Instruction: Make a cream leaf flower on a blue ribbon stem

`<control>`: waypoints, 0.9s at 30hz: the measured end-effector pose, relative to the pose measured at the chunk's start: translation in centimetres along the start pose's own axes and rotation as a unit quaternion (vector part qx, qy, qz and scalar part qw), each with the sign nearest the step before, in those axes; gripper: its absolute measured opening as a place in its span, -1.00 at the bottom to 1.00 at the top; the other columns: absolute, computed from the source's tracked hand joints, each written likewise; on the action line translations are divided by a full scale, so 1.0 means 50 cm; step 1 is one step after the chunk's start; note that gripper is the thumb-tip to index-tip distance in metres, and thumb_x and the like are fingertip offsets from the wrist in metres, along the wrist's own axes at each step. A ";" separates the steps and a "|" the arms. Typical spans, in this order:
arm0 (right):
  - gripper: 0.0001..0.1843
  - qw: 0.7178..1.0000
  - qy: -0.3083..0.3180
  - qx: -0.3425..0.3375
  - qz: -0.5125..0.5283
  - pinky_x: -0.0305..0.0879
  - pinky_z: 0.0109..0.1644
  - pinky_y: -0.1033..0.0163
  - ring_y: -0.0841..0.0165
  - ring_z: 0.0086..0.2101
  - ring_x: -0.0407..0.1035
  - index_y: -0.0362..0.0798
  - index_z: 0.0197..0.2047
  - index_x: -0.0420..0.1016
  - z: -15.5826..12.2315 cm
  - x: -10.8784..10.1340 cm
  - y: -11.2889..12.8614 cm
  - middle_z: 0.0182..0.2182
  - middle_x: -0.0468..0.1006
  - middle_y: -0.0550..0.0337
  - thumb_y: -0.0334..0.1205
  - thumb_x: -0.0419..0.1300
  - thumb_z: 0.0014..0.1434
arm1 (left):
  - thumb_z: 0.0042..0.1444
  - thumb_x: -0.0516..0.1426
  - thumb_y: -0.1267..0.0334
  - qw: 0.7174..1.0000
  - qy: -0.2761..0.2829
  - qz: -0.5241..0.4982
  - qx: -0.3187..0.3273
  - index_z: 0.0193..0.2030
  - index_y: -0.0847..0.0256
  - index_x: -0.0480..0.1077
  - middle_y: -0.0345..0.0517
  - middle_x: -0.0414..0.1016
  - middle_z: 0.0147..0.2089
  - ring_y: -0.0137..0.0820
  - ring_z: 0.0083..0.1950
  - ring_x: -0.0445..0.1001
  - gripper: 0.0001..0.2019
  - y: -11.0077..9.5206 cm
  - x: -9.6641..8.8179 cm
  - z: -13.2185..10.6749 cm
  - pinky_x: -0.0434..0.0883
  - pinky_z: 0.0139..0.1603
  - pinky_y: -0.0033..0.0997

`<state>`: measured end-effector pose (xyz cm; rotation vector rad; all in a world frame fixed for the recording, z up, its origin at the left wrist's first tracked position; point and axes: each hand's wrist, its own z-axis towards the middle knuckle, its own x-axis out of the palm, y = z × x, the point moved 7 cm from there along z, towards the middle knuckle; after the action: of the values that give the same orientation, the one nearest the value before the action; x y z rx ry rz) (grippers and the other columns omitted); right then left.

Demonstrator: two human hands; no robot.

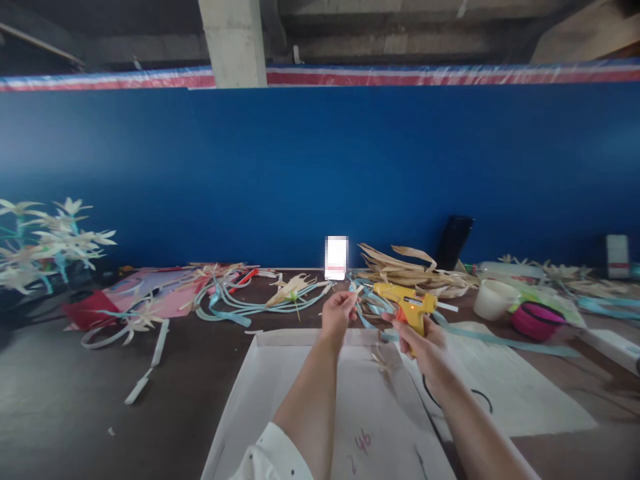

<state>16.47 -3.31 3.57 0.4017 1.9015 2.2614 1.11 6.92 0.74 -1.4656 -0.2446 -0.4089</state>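
My right hand (pixel 420 340) is wrapped round the handle of a yellow hot glue gun (pixel 400 293), its nozzle pointing left. A white glue stick (pixel 447 307) pokes out of the gun's back end. My left hand (pixel 341 312) is closed in a pinch on a small pale piece (pixel 358 291), just left of the nozzle; its exact kind is too small to tell. Both hands are above the far edge of a shallow white box lid (pixel 300 380) with pink writing on it. Light blue strips (pixel 373 305) lie behind and below the glue gun.
A lit phone (pixel 336 259) stands against the blue partition (pixel 320 167). Dried husks (pixel 400 267), a white cup (pixel 493 300) and a magenta pouch (pixel 537 320) lie to the right. Leftward are a husk flower (pixel 293 290), coiled blue strips (pixel 235 308) and a white flower bunch (pixel 60 237).
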 end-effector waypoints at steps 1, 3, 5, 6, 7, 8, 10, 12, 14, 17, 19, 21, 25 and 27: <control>-0.64 1.000 0.003 -0.002 0.001 -0.05 -0.67 0.39 0.55 -0.67 0.08 -0.09 -0.26 0.43 -0.001 0.002 -0.003 -0.48 0.51 0.20 -0.04 0.31 -0.09 | -0.17 0.25 0.06 1.000 -0.001 -0.004 0.002 -0.39 0.32 0.43 -0.19 0.38 -0.52 -0.65 -0.61 0.20 -0.68 0.000 0.000 0.000 0.14 -0.60 -0.61; -0.62 1.000 0.011 -0.002 -0.009 -0.04 -0.66 0.40 0.54 -0.66 0.09 -0.10 -0.22 0.44 -0.002 0.005 -0.009 -0.57 0.45 0.24 -0.04 0.29 -0.06 | -0.18 0.25 0.07 1.000 -0.004 -0.016 0.000 -0.39 0.32 0.43 -0.15 0.41 -0.46 -0.64 -0.58 0.21 -0.68 -0.001 0.000 0.000 0.16 -0.59 -0.60; -0.61 1.000 0.014 -0.008 -0.026 -0.03 -0.65 0.40 0.53 -0.65 0.09 -0.10 -0.19 0.44 -0.004 0.004 -0.013 -0.58 0.42 0.25 -0.03 0.28 -0.04 | -0.20 0.26 0.06 1.000 -0.005 -0.026 -0.006 -0.40 0.32 0.43 -0.14 0.42 -0.44 -0.64 -0.57 0.21 -0.66 -0.002 0.002 -0.002 0.16 -0.59 -0.61; -0.61 0.999 0.014 -0.011 -0.036 -0.02 -0.65 0.40 0.53 -0.65 0.09 -0.10 -0.19 0.45 -0.005 0.003 -0.014 -0.57 0.42 0.25 -0.03 0.27 -0.03 | -0.21 0.26 0.06 1.000 -0.005 -0.028 -0.009 -0.40 0.32 0.42 -0.14 0.42 -0.45 -0.64 -0.58 0.20 -0.66 -0.003 0.002 -0.002 0.16 -0.60 -0.61; -0.62 0.999 0.014 -0.014 -0.047 -0.02 -0.64 0.40 0.53 -0.65 0.09 -0.10 -0.19 0.45 -0.006 0.003 -0.014 -0.57 0.42 0.26 -0.02 0.26 -0.02 | -0.22 0.26 0.05 1.000 -0.005 -0.029 -0.011 -0.40 0.32 0.42 -0.15 0.41 -0.45 -0.64 -0.58 0.19 -0.65 -0.004 0.003 -0.003 0.15 -0.60 -0.61; -0.63 0.998 0.012 -0.015 -0.060 -0.02 -0.64 0.40 0.53 -0.65 0.08 -0.10 -0.20 0.46 -0.007 0.002 -0.015 -0.59 0.39 0.27 -0.02 0.26 -0.01 | -0.22 0.26 0.05 1.000 -0.005 -0.028 -0.012 -0.41 0.32 0.42 -0.15 0.40 -0.46 -0.65 -0.59 0.18 -0.65 -0.005 0.004 -0.004 0.14 -0.61 -0.61; -0.63 0.996 0.011 -0.016 -0.082 -0.02 -0.63 0.39 0.52 -0.65 0.08 -0.12 -0.23 0.47 -0.009 0.001 -0.017 -0.65 0.33 0.30 -0.01 0.25 0.00 | -0.23 0.26 0.06 1.000 -0.005 -0.027 -0.012 -0.41 0.32 0.41 -0.15 0.39 -0.46 -0.64 -0.58 0.19 -0.65 -0.006 0.005 -0.005 0.13 -0.61 -0.61; -0.62 0.995 0.008 -0.017 -0.094 -0.01 -0.63 0.39 0.51 -0.66 0.09 -0.12 -0.23 0.47 -0.009 0.001 -0.019 -0.68 0.30 0.31 0.00 0.24 0.00 | -0.24 0.27 0.06 1.000 -0.004 -0.025 -0.011 -0.41 0.32 0.40 -0.14 0.39 -0.46 -0.64 -0.58 0.19 -0.65 -0.008 0.006 -0.006 0.13 -0.60 -0.61; -0.61 0.995 0.007 -0.020 -0.097 0.01 -0.63 0.38 0.49 -0.65 0.12 -0.12 -0.21 0.46 -0.009 0.001 -0.022 -0.66 0.31 0.30 0.02 0.24 0.00 | -0.24 0.26 0.05 1.000 -0.002 -0.021 -0.012 -0.41 0.32 0.40 -0.14 0.39 -0.46 -0.64 -0.58 0.18 -0.64 -0.008 0.007 -0.007 0.13 -0.60 -0.60; -0.60 0.994 0.004 -0.027 -0.104 0.06 -0.62 0.37 0.48 -0.66 0.15 -0.12 -0.21 0.46 -0.008 0.002 -0.027 -0.66 0.33 0.31 0.03 0.23 0.00 | -0.23 0.26 0.04 1.000 0.002 -0.023 -0.011 -0.41 0.32 0.40 -0.12 0.40 -0.44 -0.64 -0.58 0.17 -0.64 -0.011 0.008 -0.009 0.12 -0.59 -0.60; -0.59 0.994 -0.003 -0.028 -0.110 0.09 -0.60 0.36 0.49 -0.66 0.16 -0.11 -0.21 0.46 -0.008 0.000 -0.031 -0.66 0.34 0.31 0.03 0.24 -0.01 | -0.23 0.26 0.04 1.000 0.004 -0.024 -0.010 -0.41 0.32 0.40 -0.12 0.40 -0.42 -0.64 -0.57 0.18 -0.64 -0.012 0.008 -0.010 0.12 -0.59 -0.61; -0.58 0.993 -0.010 -0.026 -0.111 0.09 -0.61 0.37 0.49 -0.66 0.16 -0.11 -0.20 0.46 -0.008 0.000 -0.033 -0.65 0.35 0.32 0.03 0.24 -0.02 | -0.22 0.25 0.05 1.000 0.005 -0.022 -0.014 -0.40 0.32 0.40 -0.12 0.40 -0.42 -0.64 -0.57 0.17 -0.65 -0.012 0.008 -0.010 0.12 -0.59 -0.61; -0.55 0.994 -0.026 -0.027 -0.108 0.07 -0.63 0.36 0.48 -0.68 0.16 -0.12 -0.21 0.47 -0.008 0.000 -0.030 -0.67 0.35 0.31 0.06 0.25 -0.07 | -0.21 0.25 0.06 1.000 0.006 -0.020 -0.012 -0.39 0.32 0.40 -0.11 0.41 -0.41 -0.64 -0.56 0.19 -0.65 -0.011 0.007 -0.009 0.13 -0.59 -0.62; -0.55 0.993 -0.036 -0.029 -0.110 0.08 -0.64 0.35 0.47 -0.68 0.16 -0.12 -0.24 0.48 -0.009 -0.001 -0.027 -0.68 0.36 0.29 0.07 0.26 -0.10 | -0.21 0.25 0.05 1.000 0.006 -0.019 -0.011 -0.39 0.32 0.40 -0.11 0.42 -0.41 -0.64 -0.56 0.19 -0.65 -0.010 0.008 -0.009 0.12 -0.59 -0.61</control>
<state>16.32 -3.51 2.18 0.2475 1.7456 2.1240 1.23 6.43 1.29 -1.4804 -0.2583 -0.4522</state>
